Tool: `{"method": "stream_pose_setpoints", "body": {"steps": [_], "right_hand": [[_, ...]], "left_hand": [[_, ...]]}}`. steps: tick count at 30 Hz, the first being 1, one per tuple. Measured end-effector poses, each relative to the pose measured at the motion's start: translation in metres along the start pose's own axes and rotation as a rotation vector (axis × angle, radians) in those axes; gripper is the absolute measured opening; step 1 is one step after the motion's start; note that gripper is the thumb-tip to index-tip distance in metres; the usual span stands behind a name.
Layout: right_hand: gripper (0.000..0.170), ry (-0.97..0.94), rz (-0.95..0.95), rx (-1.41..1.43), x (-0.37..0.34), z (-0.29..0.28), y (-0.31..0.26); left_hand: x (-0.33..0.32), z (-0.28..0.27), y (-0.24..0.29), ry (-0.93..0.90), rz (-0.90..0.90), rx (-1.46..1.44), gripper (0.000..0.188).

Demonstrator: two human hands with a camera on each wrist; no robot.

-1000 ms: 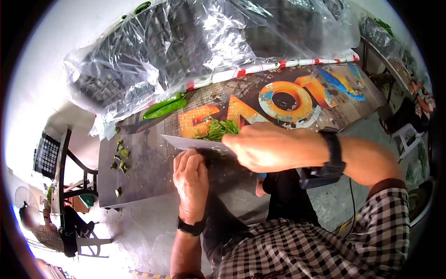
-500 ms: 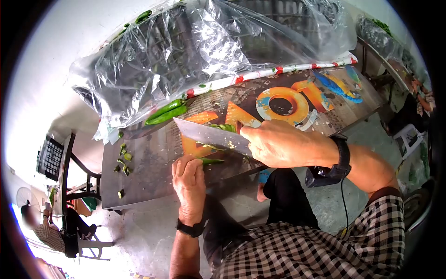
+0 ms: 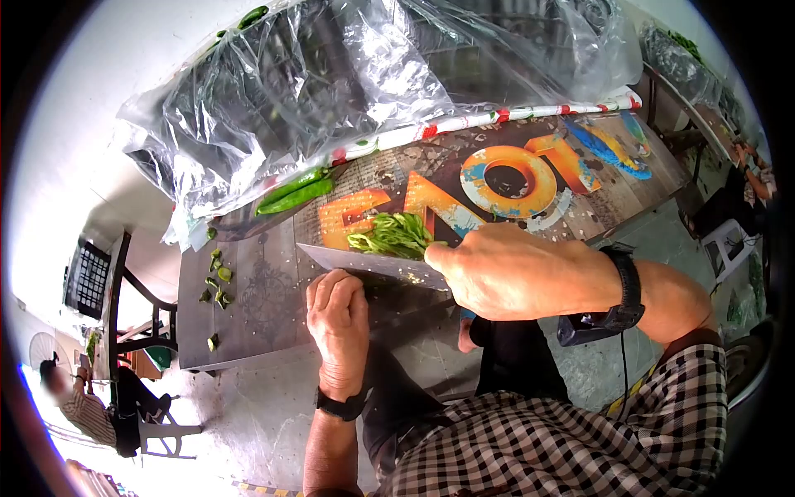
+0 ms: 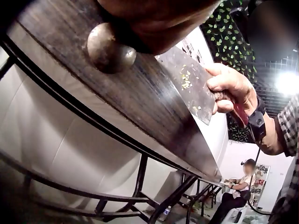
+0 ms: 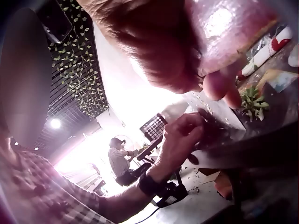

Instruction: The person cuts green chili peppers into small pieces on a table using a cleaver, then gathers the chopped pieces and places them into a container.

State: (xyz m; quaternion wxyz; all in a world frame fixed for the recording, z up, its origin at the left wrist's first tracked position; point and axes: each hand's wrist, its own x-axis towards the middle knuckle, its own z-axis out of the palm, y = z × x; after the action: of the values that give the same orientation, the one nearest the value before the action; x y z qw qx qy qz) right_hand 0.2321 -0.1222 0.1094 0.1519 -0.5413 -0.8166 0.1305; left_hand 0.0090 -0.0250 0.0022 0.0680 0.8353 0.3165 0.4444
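My right hand point(image 3: 526, 269) grips the handle of a wide cleaver point(image 3: 364, 263); its blade, specked with pale bits, crosses the table just beyond my left hand point(image 3: 338, 323). The left fingers are curled round the end of a green pepper, largely hidden by blade and fingers. A heap of green strips point(image 3: 393, 235) lies on the blade's far side, also seen in the right wrist view as green pieces point(image 5: 254, 103). In the left wrist view the blade point(image 4: 189, 86) stands tilted above the table edge, the right hand point(image 4: 233, 91) round its reddish handle.
Whole green peppers point(image 3: 294, 195) lie by clear plastic sheeting point(image 3: 248, 108) along the table's back. Cut stem ends point(image 3: 222, 273) are scattered on the left of the printed table point(image 3: 265, 323). Other people sit at tables on both sides.
The cleaver was raised and tilted half a second ago, with the pepper visible at my left fingertips; now it is lower and covers that spot. The left hand has barely moved.
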Motion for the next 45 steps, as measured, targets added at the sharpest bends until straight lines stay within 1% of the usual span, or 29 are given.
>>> {"method": "stream_pose_setpoints", "body": {"steps": [2, 8, 10, 11, 14, 17, 23, 27, 28, 29, 31, 32, 35, 37, 38, 40, 42, 45], "right_hand": [[0.015, 0.025, -0.048, -0.030, 0.000, 0.002, 0.002], [0.013, -0.019, -0.041, -0.032, 0.003, -0.001, 0.000], [0.011, -0.033, -0.005, 0.045, 0.004, -0.001, 0.000], [0.012, -0.040, 0.015, 0.084, 0.005, -0.001, 0.001], [0.010, -0.056, 0.016, 0.191, 0.008, 0.002, 0.005], [0.011, -0.079, -0.018, 0.141, 0.020, 0.006, 0.003], [0.012, -0.023, -0.141, 0.095, 0.051, 0.019, 0.001], [0.014, -0.032, -0.125, -0.039, 0.036, 0.011, -0.004], [0.015, -0.096, -0.034, -0.018, 0.032, 0.008, -0.002], [0.013, -0.127, -0.002, -0.072, 0.026, 0.004, 0.002], [0.011, -0.070, -0.002, -0.043, 0.019, 0.000, 0.010], [0.010, -0.108, 0.059, 0.031, 0.020, -0.002, 0.012], [0.011, 0.045, 0.102, 0.159, 0.016, -0.012, 0.012], [0.014, 0.173, 0.074, 0.008, 0.013, -0.011, 0.019], [0.015, 0.149, 0.015, -0.090, 0.011, -0.014, 0.023], [0.014, 0.135, 0.009, -0.109, 0.009, -0.015, 0.025], [0.013, 0.145, 0.112, 0.054, 0.007, -0.011, 0.019], [0.012, 0.158, 0.105, 0.108, 0.006, -0.008, 0.013]], "left_hand": [[-0.001, 0.001, -0.001, 0.000, 0.000, -0.001, 0.018], [-0.001, 0.001, -0.001, -0.007, -0.001, -0.001, 0.019], [-0.001, 0.001, -0.002, -0.011, 0.003, -0.007, 0.019], [0.000, 0.001, -0.002, -0.011, 0.008, -0.008, 0.018], [0.001, 0.001, -0.001, -0.014, 0.016, -0.010, 0.018], [0.000, 0.000, -0.003, -0.031, 0.014, -0.008, 0.018], [0.000, -0.001, -0.004, -0.057, -0.003, -0.012, 0.021], [0.000, -0.002, -0.002, -0.052, -0.001, -0.015, 0.020], [0.000, -0.003, -0.002, -0.048, -0.003, -0.012, 0.019], [-0.001, -0.002, -0.002, -0.040, -0.002, -0.019, 0.019], [0.001, -0.001, -0.001, -0.023, 0.011, -0.038, 0.017], [0.002, 0.000, -0.001, -0.018, 0.017, -0.037, 0.017], [-0.001, 0.000, -0.002, -0.015, 0.014, -0.029, 0.017], [-0.001, 0.000, -0.002, -0.027, -0.004, -0.018, 0.017], [-0.001, 0.001, -0.002, -0.021, -0.005, -0.023, 0.017], [-0.001, 0.002, -0.002, -0.013, -0.002, -0.031, 0.017], [-0.001, 0.002, -0.001, -0.012, -0.001, -0.034, 0.017], [0.000, 0.000, -0.001, -0.021, -0.002, -0.032, 0.017]]}}
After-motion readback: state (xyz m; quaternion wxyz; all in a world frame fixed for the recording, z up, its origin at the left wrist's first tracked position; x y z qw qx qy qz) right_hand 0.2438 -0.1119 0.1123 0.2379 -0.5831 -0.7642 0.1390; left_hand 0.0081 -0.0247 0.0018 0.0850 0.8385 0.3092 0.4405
